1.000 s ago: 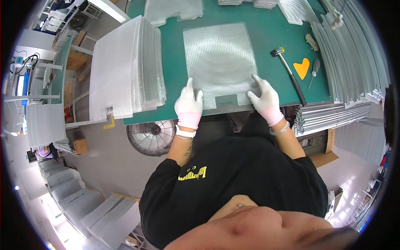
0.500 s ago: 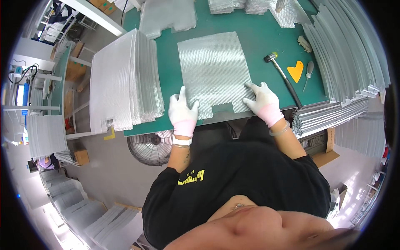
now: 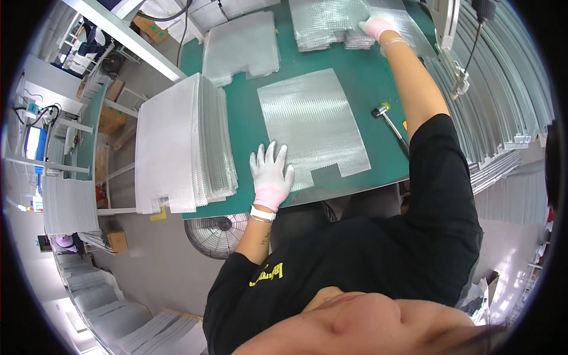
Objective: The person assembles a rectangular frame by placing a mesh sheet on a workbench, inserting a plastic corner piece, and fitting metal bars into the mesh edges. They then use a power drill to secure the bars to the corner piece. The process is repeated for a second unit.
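A silvery mesh sheet [image 3: 313, 121] with a notch in its near edge lies flat on the green tabletop [image 3: 245, 127]. My left hand [image 3: 272, 173], in a white glove with a pink cuff, rests at the sheet's near left corner, open with fingers stretched out. Stretched far forward, my gloved right hand [image 3: 380, 27] is at the right side of a stack of mesh sheets [image 3: 326, 26] at the back. Its fingers are too small and foreshortened to show whether they grip a sheet.
A tall stack of mesh sheets [image 3: 168, 145] stands on the left, a lower stack [image 3: 241, 47] behind it. A mallet [image 3: 389, 121] lies partly under my right arm. Long silvery panels [image 3: 503, 89] line the right side. A floor fan [image 3: 216, 236] stands below the table's near edge.
My right hand has left the sheet's near right corner and reached forward to the back stack. My left hand stays by the near left corner. The view has shifted; a hanging metal fixture now shows upper right.
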Available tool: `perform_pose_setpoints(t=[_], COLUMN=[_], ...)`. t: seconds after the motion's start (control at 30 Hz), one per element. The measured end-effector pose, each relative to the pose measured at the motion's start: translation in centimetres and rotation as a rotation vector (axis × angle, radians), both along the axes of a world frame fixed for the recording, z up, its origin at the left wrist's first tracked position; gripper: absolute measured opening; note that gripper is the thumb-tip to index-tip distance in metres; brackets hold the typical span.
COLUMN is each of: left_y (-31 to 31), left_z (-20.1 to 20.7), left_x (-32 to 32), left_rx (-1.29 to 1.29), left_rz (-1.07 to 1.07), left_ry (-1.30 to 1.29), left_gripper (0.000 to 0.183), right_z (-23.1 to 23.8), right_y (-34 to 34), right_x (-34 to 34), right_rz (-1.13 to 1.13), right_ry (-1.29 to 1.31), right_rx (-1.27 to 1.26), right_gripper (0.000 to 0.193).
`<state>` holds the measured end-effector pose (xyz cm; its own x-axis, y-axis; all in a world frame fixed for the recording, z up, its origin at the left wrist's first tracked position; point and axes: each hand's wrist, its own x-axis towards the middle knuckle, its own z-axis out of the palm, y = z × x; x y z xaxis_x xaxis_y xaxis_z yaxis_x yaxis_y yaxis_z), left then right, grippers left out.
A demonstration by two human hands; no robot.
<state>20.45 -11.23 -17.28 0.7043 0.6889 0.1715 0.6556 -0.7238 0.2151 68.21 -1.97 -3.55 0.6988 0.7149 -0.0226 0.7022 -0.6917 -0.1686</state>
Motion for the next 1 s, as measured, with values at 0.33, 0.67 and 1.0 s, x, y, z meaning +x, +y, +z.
perform_pose_setpoints(t=[0.33,0.67,1.0], left_y=[0.0,0.2,0.1], left_z=[-0.5,-0.6,-0.7], left_x=[0.0,0.2,-0.1], left_rx=[0.028,0.032,0.020], left_rz=[0.021,0.001,0.021], left_ry=[0.033,-0.004,0.004], left_gripper=[0.057,0.056,0.056], right_z=[0.4,1.7,-3.2], right_y=[1.5,-1.3,-1.2], right_x=[-1.3,4.3,5.7], right_rz=[-0.103,0.126,0.262], right_ry=[-0.310,0.280,0.308], right_rx=[0.293,0.715,0.752], right_gripper=[0.039,0.054,0.039])
